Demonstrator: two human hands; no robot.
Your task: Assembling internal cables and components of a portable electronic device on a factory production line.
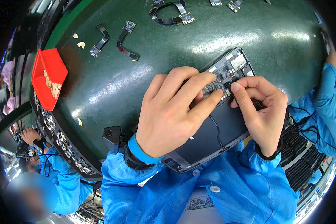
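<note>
An opened tablet-like device lies tilted in front of me, its dark flat panel nearest my body. Small parts and connectors cover the circuit board at its far end. My left hand reaches over the device's left side, fingers spread, with fingertips resting on the board. At the board's right side, my right hand has thumb and fingers pinched together by a small black part; what exactly they grip is hidden. A thin black cable runs down the panel.
On the green tabletop lie several small boards with black flex cables. A red bin holding beige pieces stands at left, beside a black tray of small parts. Co-workers in blue sleeves sit on both sides.
</note>
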